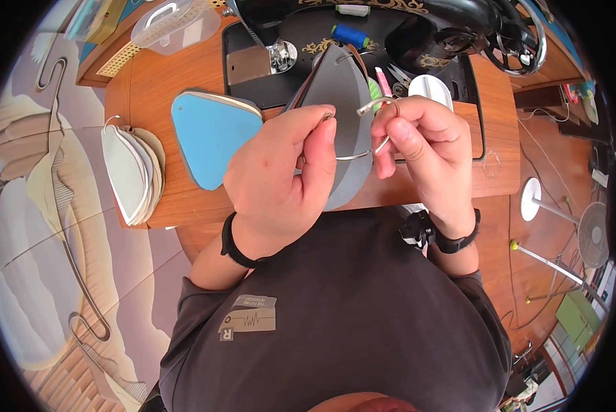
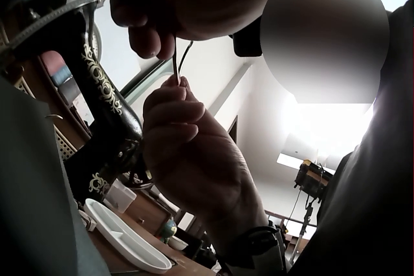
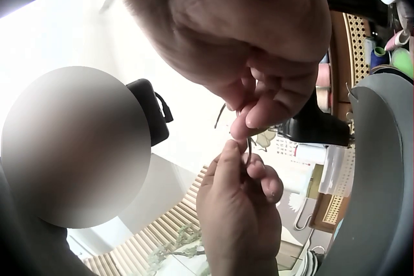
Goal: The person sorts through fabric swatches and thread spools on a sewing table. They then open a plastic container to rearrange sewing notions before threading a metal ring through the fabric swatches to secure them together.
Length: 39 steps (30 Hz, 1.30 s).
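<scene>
A thin metal ring (image 1: 378,102) spans the space between the two hands, its curve parted at the top. The left hand (image 1: 280,172) pinches one side of it between thumb and index finger, with most of that part hidden. On the other side, the right hand (image 1: 428,147) grips the ring with thumb and curled fingers. Both hands face each other in the left wrist view, the right hand (image 2: 200,146) below. Behind them stand dark grey rounded sheets (image 1: 347,89), with a metal loop near their top corner.
Light blue rounded sheets (image 1: 208,141) lie left of the hands, and a ringed pale stack (image 1: 131,175) sits at the table's left edge. A black sewing machine (image 1: 417,34), a blue spool (image 1: 349,36), scissors (image 1: 398,77) and a white dish (image 1: 431,89) are beyond. A clear container (image 1: 177,31) stands back left.
</scene>
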{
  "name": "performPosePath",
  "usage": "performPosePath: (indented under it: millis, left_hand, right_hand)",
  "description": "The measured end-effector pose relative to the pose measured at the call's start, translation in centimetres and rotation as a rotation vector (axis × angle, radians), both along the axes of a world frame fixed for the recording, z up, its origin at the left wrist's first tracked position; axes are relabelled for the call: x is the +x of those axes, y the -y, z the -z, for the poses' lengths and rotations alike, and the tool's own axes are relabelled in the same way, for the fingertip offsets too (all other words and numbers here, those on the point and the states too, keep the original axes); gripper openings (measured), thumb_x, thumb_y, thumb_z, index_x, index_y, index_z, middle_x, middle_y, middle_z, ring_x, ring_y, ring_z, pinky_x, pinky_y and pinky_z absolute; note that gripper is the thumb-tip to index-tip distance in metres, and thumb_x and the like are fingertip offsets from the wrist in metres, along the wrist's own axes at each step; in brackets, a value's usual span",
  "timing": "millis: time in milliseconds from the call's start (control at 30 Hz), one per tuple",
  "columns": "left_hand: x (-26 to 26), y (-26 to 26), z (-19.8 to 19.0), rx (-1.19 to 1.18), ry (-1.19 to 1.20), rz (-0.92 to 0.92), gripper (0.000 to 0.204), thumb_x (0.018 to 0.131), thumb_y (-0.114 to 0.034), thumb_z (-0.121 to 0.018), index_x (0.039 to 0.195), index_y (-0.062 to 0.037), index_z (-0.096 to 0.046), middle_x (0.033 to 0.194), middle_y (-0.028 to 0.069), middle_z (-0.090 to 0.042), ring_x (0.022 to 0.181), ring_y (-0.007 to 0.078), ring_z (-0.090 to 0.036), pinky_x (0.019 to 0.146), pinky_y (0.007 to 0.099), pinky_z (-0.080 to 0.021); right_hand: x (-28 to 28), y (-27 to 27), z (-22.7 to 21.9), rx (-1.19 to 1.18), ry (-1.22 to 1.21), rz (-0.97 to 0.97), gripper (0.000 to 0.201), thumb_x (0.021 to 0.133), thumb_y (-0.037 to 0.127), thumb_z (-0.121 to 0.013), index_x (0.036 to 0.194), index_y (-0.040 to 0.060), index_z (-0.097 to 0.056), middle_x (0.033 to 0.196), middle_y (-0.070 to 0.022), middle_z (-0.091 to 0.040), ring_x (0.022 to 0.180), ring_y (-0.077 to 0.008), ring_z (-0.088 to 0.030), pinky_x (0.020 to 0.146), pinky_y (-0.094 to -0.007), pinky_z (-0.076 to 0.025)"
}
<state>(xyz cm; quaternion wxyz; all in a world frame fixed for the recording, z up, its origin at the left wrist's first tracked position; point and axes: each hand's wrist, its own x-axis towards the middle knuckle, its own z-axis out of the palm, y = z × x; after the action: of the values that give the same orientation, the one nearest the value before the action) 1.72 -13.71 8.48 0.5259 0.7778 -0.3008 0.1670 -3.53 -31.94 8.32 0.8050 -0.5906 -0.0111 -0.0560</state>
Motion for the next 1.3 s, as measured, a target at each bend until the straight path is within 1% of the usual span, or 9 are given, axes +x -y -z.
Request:
performPosePath:
  millis: [133, 233, 333, 467, 600, 767, 1100, 1300]
  left_hand:
    - [0.2, 0.06, -0.03, 0.029, 0.136, -0.023, 0.017, 0.085, 0.004, -0.075, 0.101, -0.001, -0.071, 0.084, 0.0071, -0.073, 0.06, 0.0148, -0.064, 0.052, 0.0255, -0.049]
    - [0.07, 0.07, 0.11, 0.025, 0.106, -0.032, 0.018, 0.084, 0.003, -0.076, 0.1, -0.0024, -0.071, 0.084, 0.0063, -0.072, 0.059, 0.0166, -0.063, 0.052, 0.0263, -0.049]
    - [-0.03, 0.15, -0.01, 0.071, 0.142, -0.055, 0.018, 0.083, 0.002, -0.077, 0.1, -0.0032, -0.071, 0.085, 0.005, -0.073, 0.06, 0.0175, -0.064, 0.054, 0.0264, -0.049]
    - [-0.14, -0.03, 0.08, 0.098, 0.128, -0.044, 0.018, 0.083, 0.002, -0.077, 0.1, -0.0032, -0.071, 0.086, 0.0051, -0.074, 0.063, 0.0188, -0.066, 0.056, 0.0275, -0.05]
    - [-0.21, 0.02, 0.28, 0.068, 0.097, -0.037, 0.019, 0.083, 0.001, -0.077, 0.1, -0.0033, -0.072, 0.088, 0.0055, -0.074, 0.066, 0.0196, -0.068, 0.057, 0.0286, -0.05]
    - [-0.36, -0.19, 0.29, 0.099, 0.095, -0.023, 0.019, 0.083, 0.001, -0.077, 0.101, -0.0036, -0.072, 0.09, 0.0057, -0.075, 0.067, 0.0206, -0.069, 0.058, 0.0294, -0.051]
    - [-0.31, -0.17, 0.33, 0.091, 0.088, -0.001, 0.02, 0.084, 0.001, -0.077, 0.102, -0.0042, -0.071, 0.09, 0.0058, -0.075, 0.067, 0.0206, -0.069, 0.057, 0.029, -0.05]
    - [-0.29, 0.0, 0.38, 0.021, -0.012, 0.02, 0.016, 0.088, -0.001, -0.075, 0.103, -0.0038, -0.071, 0.089, 0.0063, -0.074, 0.063, 0.0165, -0.067, 0.054, 0.0266, -0.05]
  right_hand:
    - [-0.05, -0.09, 0.11, -0.084, -0.001, 0.031, 0.016, 0.104, 0.012, -0.061, 0.102, -0.0027, -0.069, 0.081, -0.0044, -0.068, 0.067, -0.008, -0.062, 0.061, -0.0213, -0.05]
    - [-0.13, -0.05, 0.11, -0.106, 0.025, 0.018, 0.017, 0.104, 0.011, -0.061, 0.101, -0.0031, -0.069, 0.082, -0.0041, -0.068, 0.067, -0.0079, -0.062, 0.061, -0.0215, -0.05]
    - [-0.19, -0.2, 0.03, -0.1, 0.04, 0.034, 0.015, 0.104, 0.01, -0.062, 0.101, -0.0034, -0.069, 0.081, -0.0041, -0.067, 0.066, -0.0079, -0.061, 0.061, -0.0216, -0.05]
    - [-0.23, -0.26, 0.16, -0.122, 0.054, 0.062, 0.013, 0.103, 0.008, -0.063, 0.101, -0.0038, -0.069, 0.081, -0.0046, -0.067, 0.067, -0.0078, -0.062, 0.061, -0.0216, -0.05]
    - [-0.15, -0.37, 0.18, -0.17, 0.054, 0.063, 0.013, 0.102, 0.007, -0.064, 0.1, -0.004, -0.069, 0.082, -0.0049, -0.068, 0.067, -0.0079, -0.062, 0.062, -0.0214, -0.05]
    - [-0.15, -0.52, 0.1, -0.167, 0.053, 0.073, 0.013, 0.102, 0.007, -0.064, 0.1, -0.0041, -0.069, 0.082, -0.0053, -0.068, 0.067, -0.0086, -0.064, 0.062, -0.0215, -0.05]
    - [-0.36, -0.3, 0.3, -0.133, 0.014, 0.035, 0.012, 0.102, 0.008, -0.063, 0.1, -0.0037, -0.067, 0.08, -0.0063, -0.07, 0.067, -0.0111, -0.069, 0.06, -0.0225, -0.053]
    - [-0.25, -0.26, 0.28, -0.094, 0.008, 0.014, 0.013, 0.103, 0.008, -0.062, 0.098, -0.0033, -0.066, 0.08, -0.0065, -0.07, 0.066, -0.0119, -0.069, 0.06, -0.0226, -0.053]
